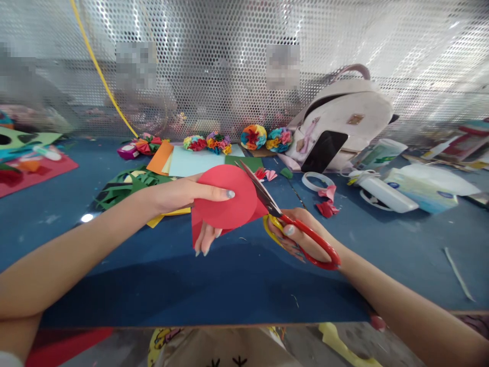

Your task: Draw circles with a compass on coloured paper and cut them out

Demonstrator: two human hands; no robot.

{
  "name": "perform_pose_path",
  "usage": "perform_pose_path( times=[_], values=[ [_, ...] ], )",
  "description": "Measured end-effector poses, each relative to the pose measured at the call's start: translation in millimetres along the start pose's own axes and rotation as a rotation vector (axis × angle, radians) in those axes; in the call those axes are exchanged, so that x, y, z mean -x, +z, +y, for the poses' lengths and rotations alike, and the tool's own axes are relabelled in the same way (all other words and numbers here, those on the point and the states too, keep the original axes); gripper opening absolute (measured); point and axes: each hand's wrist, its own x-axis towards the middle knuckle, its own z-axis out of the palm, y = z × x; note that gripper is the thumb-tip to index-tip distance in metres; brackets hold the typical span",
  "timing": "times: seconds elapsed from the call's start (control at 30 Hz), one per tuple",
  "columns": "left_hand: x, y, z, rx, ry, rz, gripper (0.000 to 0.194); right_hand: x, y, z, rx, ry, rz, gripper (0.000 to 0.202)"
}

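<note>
Two hands, one pair of scissors and one red paper disc head our list from the head view. The left hand (183,194) pinches the red disc (233,176), thumb on top and fingers below, together with a red sheet (197,227) lying underneath. We record the disc as held above the blue worktop (214,295), in front of the wearer.

The right hand (311,234) is closed round the red and yellow handles of the scissors (272,204). Their blades, tips slightly parted, lie along the disc's upper right edge; whether they bite into paper we cannot tell.

Behind, on the worktop, we count four multicoloured paper pompoms (253,137), one light blue sheet (191,162), one orange sheet (159,157) and a heap of green cut paper (124,187). To the right: one pale backpack (367,109), one dark phone (324,151) leaning against it, one white ring (311,187) and some pink scraps (327,208) beside it.
</note>
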Motion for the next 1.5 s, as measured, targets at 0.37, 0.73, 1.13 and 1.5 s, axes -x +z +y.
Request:
perform_pose_path(
  times=[0.37,0.73,1.13,1.5],
  values=[
    [2,2.7,4,-0.017,-0.001,0.062,0.037,0,0,-1,0.005,-0.003,0.027,0.063],
    [-4,17.4,1,-0.038,-0.078,-0.048,0.036,-8,0,-7,-0.110,-0.119,0.181,0.051],
    [-28,47.6,-40,-0.083,-0.111,0.057,0.035,-20,6,0,-0.153,-0.009,0.190,0.041],
    [-8,39.0,-6,-1.400,-0.042,0.027,0.042,-28,-30,12,-0.204,-0.020,0.637,0.048]
  ],
)
